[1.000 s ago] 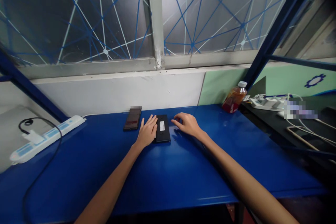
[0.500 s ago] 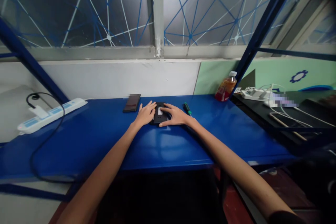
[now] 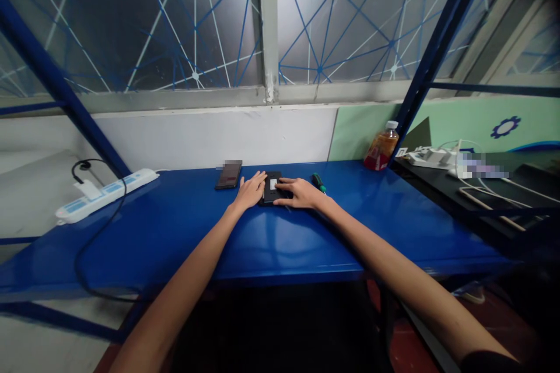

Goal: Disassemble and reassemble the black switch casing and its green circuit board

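A flat black rectangular device (image 3: 273, 193) with a white label lies on the blue table in front of me; its exact kind I cannot make out. My left hand (image 3: 252, 190) rests along its left edge, fingers stretched out and pointing away from me. From the right, my right hand (image 3: 301, 193) reaches over the device, its fingertips on the back face near the label and the thumb apart at the near right. A green-and-black screwdriver (image 3: 319, 182) lies just beyond my right hand. Left of my left hand is a dark smartphone (image 3: 229, 175), lying flat.
A white power strip (image 3: 109, 194) with a plugged-in black cable (image 3: 87, 233) occupies the left side. At the back right stands a bottle of reddish-brown drink (image 3: 383, 147) beside a blue frame post. Chargers and white cables (image 3: 485, 186) lie on the black surface at right.
The camera view has shifted, so everything appears slightly farther right. My right fingers sit a little closer to the thumb over the device. My left hand stays at its left edge.
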